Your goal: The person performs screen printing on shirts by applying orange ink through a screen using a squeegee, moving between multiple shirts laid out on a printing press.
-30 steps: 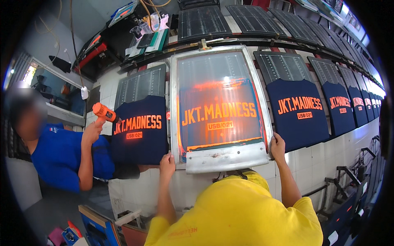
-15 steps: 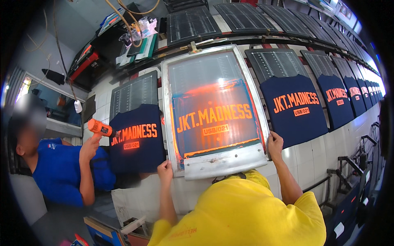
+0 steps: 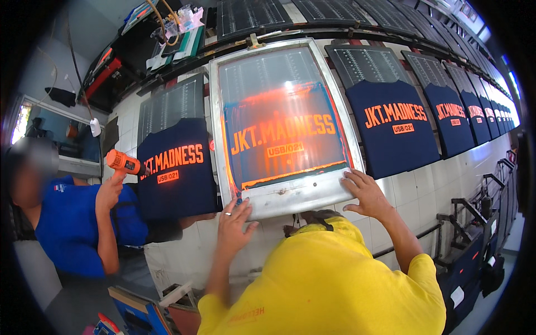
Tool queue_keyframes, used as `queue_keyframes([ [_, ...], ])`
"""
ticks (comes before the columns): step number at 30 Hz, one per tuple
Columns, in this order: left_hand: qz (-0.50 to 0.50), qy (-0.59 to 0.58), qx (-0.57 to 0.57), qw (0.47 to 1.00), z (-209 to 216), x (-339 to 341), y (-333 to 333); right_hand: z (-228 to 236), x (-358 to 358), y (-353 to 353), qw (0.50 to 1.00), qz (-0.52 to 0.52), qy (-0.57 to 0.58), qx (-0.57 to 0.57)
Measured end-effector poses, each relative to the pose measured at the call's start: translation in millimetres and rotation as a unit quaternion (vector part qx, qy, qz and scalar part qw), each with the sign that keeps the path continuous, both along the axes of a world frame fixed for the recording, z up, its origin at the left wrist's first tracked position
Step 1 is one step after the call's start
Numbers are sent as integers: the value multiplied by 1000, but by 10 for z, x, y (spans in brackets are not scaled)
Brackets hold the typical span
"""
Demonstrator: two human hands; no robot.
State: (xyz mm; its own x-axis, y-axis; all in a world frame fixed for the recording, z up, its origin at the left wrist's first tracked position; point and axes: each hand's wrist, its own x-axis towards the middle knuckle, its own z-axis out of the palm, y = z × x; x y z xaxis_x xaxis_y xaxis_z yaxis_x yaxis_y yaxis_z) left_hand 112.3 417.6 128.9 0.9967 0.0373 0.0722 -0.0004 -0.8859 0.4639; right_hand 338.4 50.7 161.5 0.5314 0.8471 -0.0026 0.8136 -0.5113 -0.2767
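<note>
A metal-framed printing screen lies over a navy shirt, with orange lettering and orange ink showing through its mesh. My left hand, with a ring on one finger, touches the frame's lower edge near its left corner, fingers apart. My right hand lies flat on the lower right corner of the frame, fingers spread. Neither hand closes around anything. My yellow shirt fills the lower middle of the view.
Navy shirts with orange print lie on boards to the left and right, with several more in a row beyond. At the left, a person in a blue shirt points an orange heat gun at the left shirt. Metal racks stand at the right.
Both my hands have stayed on the frame's lower edge. The other person's heat gun has moved slightly left and down. The view has shifted a little.
</note>
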Motion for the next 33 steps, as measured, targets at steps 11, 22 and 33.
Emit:
queue_keyframes([
  [11,21,85,59,994,-24,620,14,-18,371,343,989,38,-91,-112],
  [22,34,56,40,997,194,731,9,27,247,216,996,-15,-83,14],
  [33,43,-24,62,997,-85,781,-44,-150,353,222,996,-42,-72,-13],
])
